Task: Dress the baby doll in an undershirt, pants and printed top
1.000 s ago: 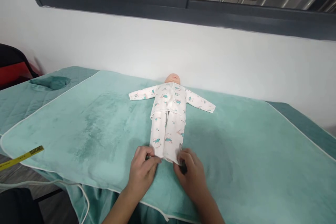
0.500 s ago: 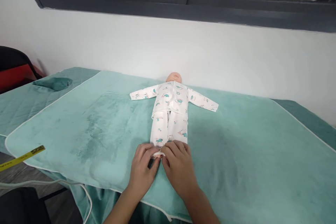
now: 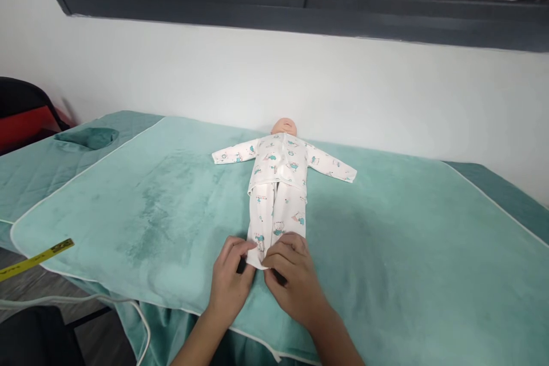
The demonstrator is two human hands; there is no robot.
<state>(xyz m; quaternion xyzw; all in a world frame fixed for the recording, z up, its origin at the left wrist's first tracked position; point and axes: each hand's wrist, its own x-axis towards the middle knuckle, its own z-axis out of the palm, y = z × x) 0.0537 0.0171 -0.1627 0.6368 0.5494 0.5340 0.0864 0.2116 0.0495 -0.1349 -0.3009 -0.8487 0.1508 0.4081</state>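
Left hand (image 3: 230, 277) and right hand (image 3: 294, 280) pinch 2 sides of 1 trouser cuff (image 3: 255, 262), and the doll (image 3: 283, 126) lying on the green blanket (image 3: 377, 263) could skew — if either tugs too hard.

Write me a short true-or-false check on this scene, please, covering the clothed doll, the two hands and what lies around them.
1. The baby doll lies on a teal plush mat. True.
2. The left hand and the right hand are both at the doll's collar. False: both are at the lower end of the printed trousers.
3. The hem of the printed shirt overlaps the top of the trousers. True.
4. The shirt's sleeves are folded across the chest. False: they stretch out to either side.
5. A yellow strip with black print shows at the picture's left edge. True.
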